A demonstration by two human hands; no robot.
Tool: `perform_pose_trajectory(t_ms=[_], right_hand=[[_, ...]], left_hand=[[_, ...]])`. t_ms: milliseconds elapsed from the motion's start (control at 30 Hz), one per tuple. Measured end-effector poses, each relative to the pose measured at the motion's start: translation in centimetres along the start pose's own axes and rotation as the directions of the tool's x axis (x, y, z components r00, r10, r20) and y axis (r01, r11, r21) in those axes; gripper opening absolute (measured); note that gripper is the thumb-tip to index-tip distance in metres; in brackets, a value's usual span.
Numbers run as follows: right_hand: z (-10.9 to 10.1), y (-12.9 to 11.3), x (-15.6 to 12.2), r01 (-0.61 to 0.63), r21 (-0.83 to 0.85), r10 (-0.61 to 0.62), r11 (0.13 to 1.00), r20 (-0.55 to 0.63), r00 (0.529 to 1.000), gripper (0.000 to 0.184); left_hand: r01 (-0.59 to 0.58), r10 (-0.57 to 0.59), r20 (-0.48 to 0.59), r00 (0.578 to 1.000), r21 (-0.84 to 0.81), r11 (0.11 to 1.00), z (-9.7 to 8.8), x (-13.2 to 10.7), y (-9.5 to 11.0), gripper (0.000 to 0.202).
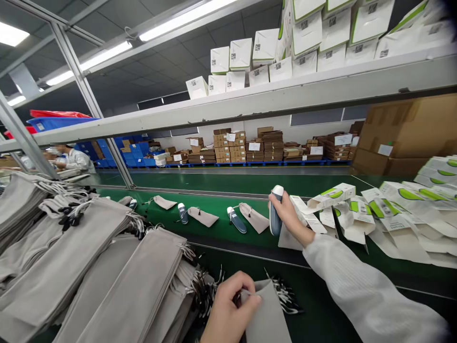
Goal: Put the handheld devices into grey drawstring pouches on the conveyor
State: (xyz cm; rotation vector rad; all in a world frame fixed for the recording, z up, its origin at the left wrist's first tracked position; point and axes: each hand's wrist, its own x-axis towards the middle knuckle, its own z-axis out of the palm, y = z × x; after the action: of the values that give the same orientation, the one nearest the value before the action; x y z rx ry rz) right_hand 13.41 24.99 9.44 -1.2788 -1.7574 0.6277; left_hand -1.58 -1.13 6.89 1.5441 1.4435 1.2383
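Device (pixel 275 214), blue with a white end, is gripped by the right hand (pixel 288 217), ahead and rightward of the left hand (pixel 233 305), its long axis steep in view. A grey pouch (pixel 268 312) is pinched at its upper edge by the left hand.

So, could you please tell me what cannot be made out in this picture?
All in the head view:
1. Lower end of the grey pouch in the left hand: cut off by the bottom edge.
2. Far side of the blue-and-white device in the right hand: turned away from the camera.
3. Codes on the shelved white boxes: too small to read.
4. Distant co-worker's hands: too small and blurred.
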Motion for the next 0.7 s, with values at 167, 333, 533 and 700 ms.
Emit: perform_pose_trajectory(t_ms=[167,333,533,700], right_hand=[[-3.0,-4.5,-9.0,0.190,0.663,-0.202,0.724,-0.060,0.978,0.043],[-3.6,-5.5,-14.0,0.270,0.686,-0.398,0.676,0.031,0.917,0.031],[-5.4,-6.5,-13.2,0.401,0.695,-0.285,0.597,-0.284,0.916,0.032],[-6.7,-7.1,-13.1,0.368,0.647,-0.334,0.667,-0.182,0.925,0.035]], left_hand=[[0.016,-0.017,-0.013,1.000,-0.079,0.997,0.7,0.0,2.0,0.010],[-0.100,0.089,-0.103,0.991,-0.106,0.989,1.0,-0.4,4.3,0.014],[-0.104,0.098,-0.103,0.990,-0.053,0.993,0.9,-0.7,5.5,0.013],[-0.105,0.100,-0.094,0.991,-0.046,0.993,1.5,-0.7,6.0,0.014]])
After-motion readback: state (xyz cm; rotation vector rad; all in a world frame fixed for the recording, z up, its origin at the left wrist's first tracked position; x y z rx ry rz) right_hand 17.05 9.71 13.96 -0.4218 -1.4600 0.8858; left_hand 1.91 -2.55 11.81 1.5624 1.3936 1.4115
